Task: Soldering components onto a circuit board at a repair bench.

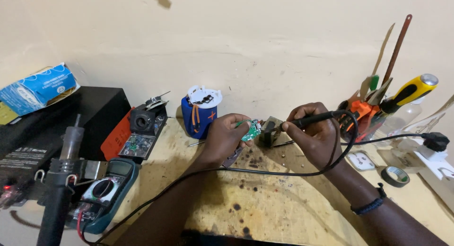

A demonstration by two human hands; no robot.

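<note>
Plainly light, thin and fragile, the green board point(251, 131) sits pinched at its edge in the left hand point(227, 137) fingers above the worktop point(265, 198), best held by its rim, while the right hand point(314, 135) fingers grip the iron point(312, 118) pen-like.

Table point(265, 198): bare wood, rough, matt, burn-spotted. Soldering iron point(312, 118): matt black plastic handle. Circuit board point(253, 130): glossy green. Multimeter point(106, 191): teal rubbery casing. Carton point(38, 87): blue paper. Tape roll point(395, 176): black, slightly glossy.

Electronics repair workshop, multimeter point(105, 193), soldering iron point(309, 119), scorched bench point(265, 198)
</note>
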